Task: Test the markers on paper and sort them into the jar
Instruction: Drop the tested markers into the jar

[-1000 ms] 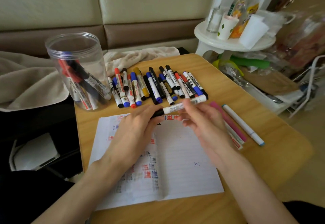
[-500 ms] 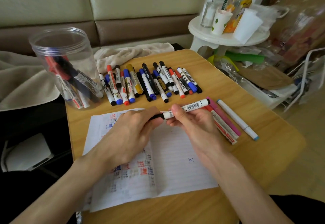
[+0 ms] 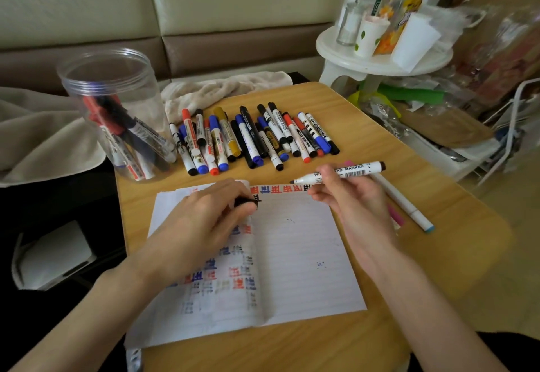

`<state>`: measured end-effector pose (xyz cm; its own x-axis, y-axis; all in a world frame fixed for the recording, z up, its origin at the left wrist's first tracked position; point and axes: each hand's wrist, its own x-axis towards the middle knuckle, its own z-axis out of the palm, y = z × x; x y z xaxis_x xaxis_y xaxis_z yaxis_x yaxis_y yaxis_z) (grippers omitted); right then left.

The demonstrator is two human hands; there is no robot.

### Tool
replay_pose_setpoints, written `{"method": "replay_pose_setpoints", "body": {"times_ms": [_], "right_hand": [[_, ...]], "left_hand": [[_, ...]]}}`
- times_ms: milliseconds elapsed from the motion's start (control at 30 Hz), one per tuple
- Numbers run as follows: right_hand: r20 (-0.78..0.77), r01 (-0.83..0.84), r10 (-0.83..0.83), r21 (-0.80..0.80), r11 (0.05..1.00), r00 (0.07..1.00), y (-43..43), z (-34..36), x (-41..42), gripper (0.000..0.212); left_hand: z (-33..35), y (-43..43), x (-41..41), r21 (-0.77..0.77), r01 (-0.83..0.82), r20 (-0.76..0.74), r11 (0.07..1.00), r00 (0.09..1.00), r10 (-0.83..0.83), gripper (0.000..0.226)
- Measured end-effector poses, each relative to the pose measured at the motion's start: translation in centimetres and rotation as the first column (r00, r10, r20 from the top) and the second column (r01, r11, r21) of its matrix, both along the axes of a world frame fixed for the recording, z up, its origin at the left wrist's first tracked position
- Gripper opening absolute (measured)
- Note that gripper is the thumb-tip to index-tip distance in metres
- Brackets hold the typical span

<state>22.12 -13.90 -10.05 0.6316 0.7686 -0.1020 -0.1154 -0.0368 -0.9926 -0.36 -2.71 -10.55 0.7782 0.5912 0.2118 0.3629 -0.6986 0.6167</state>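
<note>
Black cap (image 3: 245, 201) and white marker (image 3: 347, 172) are now apart. Half a second ago both hands held the capped marker as one piece above the paper (image 3: 292, 254). The cap has since come off and the hands have drawn away from each other.

The left hand (image 3: 204, 219) rests low on the top part of the paper, fingers curled, pinching the cap between thumb and fingertips. The right hand (image 3: 350, 199) is raised over the paper's top right corner and grips the marker round its middle with curled fingers and thumb.

The marker lies almost level. Its bare dark tip points left, just above the line of red and black test marks along the paper's upper edge, and its dark end points right. Black print and a barcode run along its white barrel.

Behind the hands a row of markers (image 3: 251, 138) lies side by side on the wooden table (image 3: 455, 225), with caps in red, blue, black and yellow. At the table's left corner stands the clear jar (image 3: 117, 103), open at the top, with several markers leaning inside. Just right of the right hand lie a pink pen (image 3: 396, 216) and a white pen (image 3: 403, 202) with a blue end.
</note>
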Motion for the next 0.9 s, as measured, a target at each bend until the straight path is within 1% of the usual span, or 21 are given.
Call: {"method": "replay_pose_setpoints", "body": {"times_ms": [133,233,267,367,433,600,767,900], "right_hand": [[0.016,0.018,-0.017,-0.058,0.998,1.000,0.8,-0.3,-0.7,0.038],[0.009,0.024,-0.023,-0.061,0.998,1.000,1.1,-0.7,-1.2,0.038],[0.022,0.009,-0.008,-0.059,0.998,1.000,1.3,-0.7,-1.2,0.035],[0.113,-0.040,0.045,-0.044,0.998,0.993,1.7,-0.7,-1.3,0.016],[0.159,-0.055,0.059,-0.030,0.998,0.985,2.1,-0.8,-1.3,0.013],[0.215,-0.076,0.078,-0.020,0.997,0.973,3.3,-1.3,-1.7,0.013],[0.324,-0.114,0.113,-0.016,0.993,0.939,4.2,-2.2,-2.2,0.003],[0.341,-0.098,0.097,-0.015,0.995,0.935,4.5,-2.8,-2.5,0.002]], "left_hand": [[0.0,-0.4,0.0,0.047,0.003,0.006,0.999,1.000,-0.003,0.028],[-0.2,-0.4,0.0,0.050,-0.030,-0.035,0.998,0.999,0.032,0.025],[-0.3,-0.3,0.0,0.054,-0.038,-0.044,0.998,0.998,0.040,0.025],[-0.7,-0.2,0.1,0.066,-0.041,-0.083,0.997,0.995,0.046,0.024],[-0.9,-0.1,0.0,0.083,-0.011,-0.124,0.997,0.992,0.021,0.024],[-0.7,-0.2,-0.2,0.106,0.110,-0.219,0.988,0.972,-0.085,0.027],[-0.7,-0.2,-0.1,0.164,0.133,-0.267,0.977,0.960,-0.086,0.030],[-0.5,-0.1,0.0,0.150,0.129,-0.281,0.980,0.956,-0.083,0.030]]}}
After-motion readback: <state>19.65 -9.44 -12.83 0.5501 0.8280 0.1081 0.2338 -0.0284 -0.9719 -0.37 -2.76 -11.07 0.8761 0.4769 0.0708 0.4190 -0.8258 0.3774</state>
